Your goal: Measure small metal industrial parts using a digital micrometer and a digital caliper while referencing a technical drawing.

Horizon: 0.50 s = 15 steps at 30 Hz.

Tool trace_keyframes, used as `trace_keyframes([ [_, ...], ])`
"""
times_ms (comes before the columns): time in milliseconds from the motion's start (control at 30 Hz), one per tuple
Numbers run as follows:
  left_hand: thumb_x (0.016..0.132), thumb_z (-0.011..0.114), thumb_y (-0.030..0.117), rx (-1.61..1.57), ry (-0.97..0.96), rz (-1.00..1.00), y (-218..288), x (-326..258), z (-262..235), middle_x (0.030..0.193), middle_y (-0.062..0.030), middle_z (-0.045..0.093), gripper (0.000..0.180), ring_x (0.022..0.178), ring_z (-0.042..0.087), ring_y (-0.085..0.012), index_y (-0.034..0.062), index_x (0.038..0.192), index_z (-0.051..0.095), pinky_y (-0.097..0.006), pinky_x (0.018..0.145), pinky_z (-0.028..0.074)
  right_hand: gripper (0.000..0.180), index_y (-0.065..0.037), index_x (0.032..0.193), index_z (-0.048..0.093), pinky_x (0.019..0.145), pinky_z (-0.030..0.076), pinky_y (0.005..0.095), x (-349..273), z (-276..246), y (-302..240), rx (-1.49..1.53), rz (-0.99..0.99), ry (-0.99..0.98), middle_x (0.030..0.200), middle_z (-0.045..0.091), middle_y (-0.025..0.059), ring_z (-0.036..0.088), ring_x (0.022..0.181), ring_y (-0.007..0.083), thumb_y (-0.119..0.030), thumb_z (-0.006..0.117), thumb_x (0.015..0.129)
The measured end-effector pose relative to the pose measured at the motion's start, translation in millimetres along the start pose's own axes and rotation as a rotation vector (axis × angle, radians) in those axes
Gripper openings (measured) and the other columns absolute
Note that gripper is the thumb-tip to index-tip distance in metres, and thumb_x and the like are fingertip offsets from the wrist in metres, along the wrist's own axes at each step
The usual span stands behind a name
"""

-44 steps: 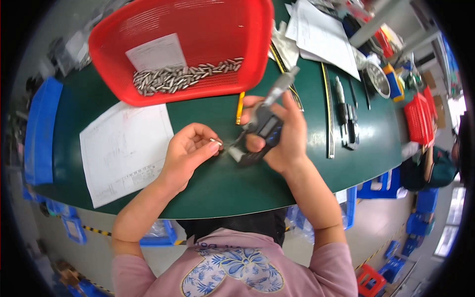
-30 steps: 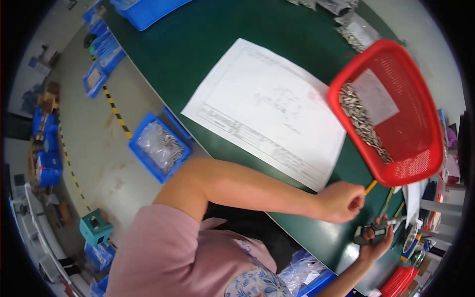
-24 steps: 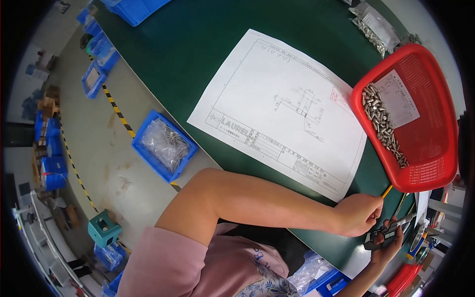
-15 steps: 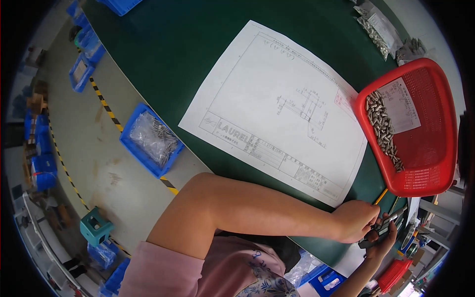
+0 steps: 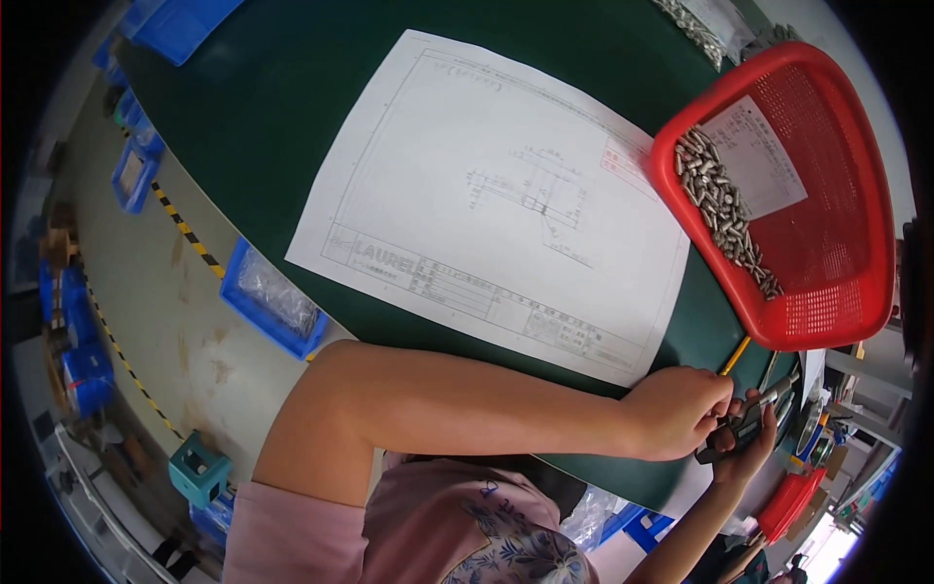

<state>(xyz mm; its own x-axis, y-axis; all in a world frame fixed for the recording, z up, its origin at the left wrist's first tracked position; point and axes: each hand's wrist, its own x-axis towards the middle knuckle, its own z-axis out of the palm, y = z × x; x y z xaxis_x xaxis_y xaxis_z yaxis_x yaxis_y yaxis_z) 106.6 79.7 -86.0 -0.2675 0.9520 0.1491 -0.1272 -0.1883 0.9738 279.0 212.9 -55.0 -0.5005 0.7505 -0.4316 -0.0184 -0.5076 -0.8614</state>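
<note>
My right hand [image 5: 755, 450] is wrapped round a dark digital micrometer [image 5: 747, 428] with a silver barrel, at the lower right past the table edge. My left hand [image 5: 681, 414] is closed in a pinch beside the micrometer's frame. Whatever lies between its fingertips is hidden. My left forearm crosses below a printed technical drawing [image 5: 467, 214] lying on the green table [image 5: 263, 127]. Beyond my hands stands a red plastic basket [image 5: 827, 243]. Small metal pins [image 5: 718, 200] and a paper label [image 5: 754, 156] lie in it. A yellow pencil [image 5: 736, 355] shows between the basket and my left hand.
Bags of metal parts [image 5: 693, 29] lie at the far right of the table. A blue bin [image 5: 185, 24] sits at the far left corner. Beside the table's left edge, a blue tray [image 5: 233, 292] holds plastic-wrapped parts. Another red basket [image 5: 786, 506] shows at lower right.
The view has shifted, so the drawing and red basket appear further left and higher. Both hands stay together at the micrometer, my left still pinched beside it.
</note>
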Motion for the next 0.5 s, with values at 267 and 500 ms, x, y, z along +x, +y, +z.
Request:
trace_keyframes([
  [267, 0.073, 0.053, 0.007, 0.122, 0.018, 0.057, -1.8, -8.2, -7.0, 0.072, -0.0087, 0.052, 0.009, 0.064, 0.054, -0.0237, 0.0043, 0.079, 0.059, -0.033, 0.058, 0.042, 0.027, 0.001, 0.095, 0.051, 0.033, 0.038, 0.0173, 7.7, 17.6, -0.5, -0.497, -0.068, 0.169, 0.069, 0.057, 0.0095, 0.048, 0.040, 0.0108, -0.021, 0.051, 0.081],
  [500, 0.074, 0.053, 0.006, 0.078, -0.027, 0.087, -4.4, -0.2, 0.3, 0.075, -0.0092, 0.053, 0.011, 0.063, 0.055, -0.0197, 0.0036, 0.084, 0.059, -0.029, 0.056, 0.044, 0.020, 0.001, 0.083, 0.056, 0.036, 0.035, 0.0190, 4.0, 18.4, -18.4, -0.796, -0.141, 0.226, 0.058, 0.054, 0.0043, 0.047, 0.043, 0.0083, -0.016, 0.062, 0.074],
])
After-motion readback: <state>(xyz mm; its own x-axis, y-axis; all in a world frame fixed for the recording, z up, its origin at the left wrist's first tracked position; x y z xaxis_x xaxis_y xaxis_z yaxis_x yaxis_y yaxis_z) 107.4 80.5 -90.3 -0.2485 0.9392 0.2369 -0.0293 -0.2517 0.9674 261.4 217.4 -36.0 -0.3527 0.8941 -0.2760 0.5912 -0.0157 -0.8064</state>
